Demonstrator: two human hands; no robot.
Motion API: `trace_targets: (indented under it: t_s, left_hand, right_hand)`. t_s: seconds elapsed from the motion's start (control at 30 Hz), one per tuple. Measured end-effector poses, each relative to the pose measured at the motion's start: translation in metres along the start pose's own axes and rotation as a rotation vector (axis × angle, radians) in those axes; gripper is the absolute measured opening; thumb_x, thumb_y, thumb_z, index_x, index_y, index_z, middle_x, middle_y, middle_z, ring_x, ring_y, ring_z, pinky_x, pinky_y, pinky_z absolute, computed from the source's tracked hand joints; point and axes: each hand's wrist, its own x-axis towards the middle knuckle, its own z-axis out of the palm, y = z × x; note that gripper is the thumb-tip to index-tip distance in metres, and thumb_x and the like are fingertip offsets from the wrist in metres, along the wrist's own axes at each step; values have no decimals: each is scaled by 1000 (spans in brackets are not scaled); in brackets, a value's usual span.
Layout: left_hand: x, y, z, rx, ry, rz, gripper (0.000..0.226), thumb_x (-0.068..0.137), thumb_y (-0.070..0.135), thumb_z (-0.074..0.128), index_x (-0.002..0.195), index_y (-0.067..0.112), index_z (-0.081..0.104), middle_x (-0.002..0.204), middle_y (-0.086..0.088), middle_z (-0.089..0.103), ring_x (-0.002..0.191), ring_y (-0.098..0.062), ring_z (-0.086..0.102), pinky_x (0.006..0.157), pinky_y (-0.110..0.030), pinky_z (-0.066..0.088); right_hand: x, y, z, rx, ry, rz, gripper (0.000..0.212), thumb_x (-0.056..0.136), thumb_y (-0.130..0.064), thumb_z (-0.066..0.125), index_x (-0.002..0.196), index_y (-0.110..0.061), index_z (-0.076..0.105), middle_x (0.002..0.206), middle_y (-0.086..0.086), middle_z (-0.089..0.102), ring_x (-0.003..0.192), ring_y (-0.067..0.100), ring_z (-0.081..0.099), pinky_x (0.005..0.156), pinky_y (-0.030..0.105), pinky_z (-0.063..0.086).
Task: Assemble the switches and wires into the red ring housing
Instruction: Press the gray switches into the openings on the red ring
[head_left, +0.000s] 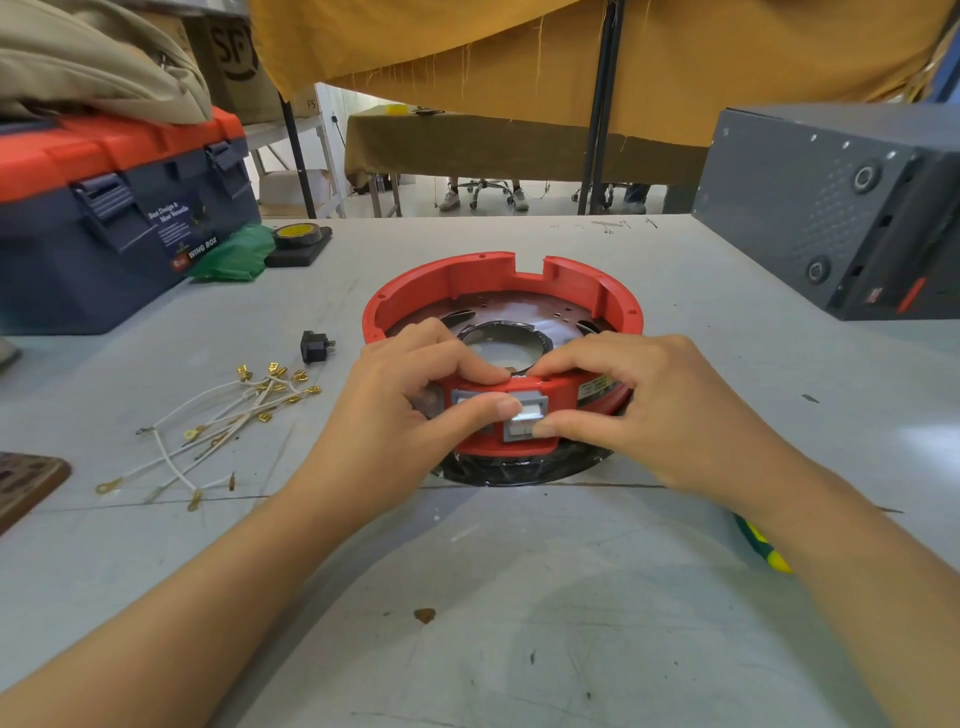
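Note:
The red ring housing (498, 280) lies flat in the middle of the grey table. Grey-framed white rocker switches (527, 423) sit in its near wall, facing me. My left hand (410, 410) grips the near wall: fingers curl over the rim, and the thumb presses the switch face. My right hand (639, 405) grips the same wall from the right, with fingers over the rim and the thumb at the switch's lower right corner. A bundle of white wires (218, 421) with brass terminals lies to the left. Beside it stands a small black switch (314, 345).
A blue toolbox (119, 218) with an orange lid stands at the back left, with a green bag (236, 254) and a tape roll (298, 234) next to it. A grey metal box (836, 208) is at the back right. A green-yellow handle (763, 545) shows under my right forearm.

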Motion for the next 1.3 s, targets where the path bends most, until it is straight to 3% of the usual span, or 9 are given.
trace_targets:
  t_s: [0.1,0.47,0.87,0.97,1.13,1.3]
  left_hand:
    - [-1,-1,0,-12,4,-1,23,77,42,65,90,25,71,85,9,60,81,-10,55,70,-27,45]
    - [-1,-1,1,-14,9,4,22,78,37,63,91,21,72,86,9,61,82,-9,55,70,-32,46]
    - [-2,4,4,-17,53,1,18,81,34,61,86,20,72,81,8,59,77,-12,55,67,-39,48]
    - [-3,4,4,-10,38,-11,18,82,36,59,87,23,71,85,9,59,82,-10,56,73,-41,49]
    - [-8,-3,-2,79,-50,53,22,81,36,63,100,26,65,104,18,55,105,-1,51,97,-37,38]
    - [-11,-5,0,161,-53,69,35,76,44,70,104,25,62,109,15,52,109,-6,47,98,-31,34]
  right_hand:
    - [0,1,-3,62,-40,57,27,74,-49,67,99,-38,69,92,-22,67,91,-5,60,79,10,46]
    - [2,2,0,101,10,89,19,81,-31,67,99,-31,74,92,-22,68,91,-6,61,79,6,44]
    - [2,-1,1,83,44,95,19,83,-31,64,99,-31,74,89,-24,68,92,-4,61,81,14,49]
    - [1,-1,0,46,20,88,21,84,-35,60,101,-33,72,92,-24,67,93,-6,59,81,14,48]
    - [-2,-2,-3,-47,-33,46,27,79,-40,67,106,-34,67,97,-18,65,93,-3,56,80,10,43]
    - [-2,-1,-1,-138,-42,36,34,75,-39,72,107,-30,65,98,-15,63,93,3,55,83,14,42]
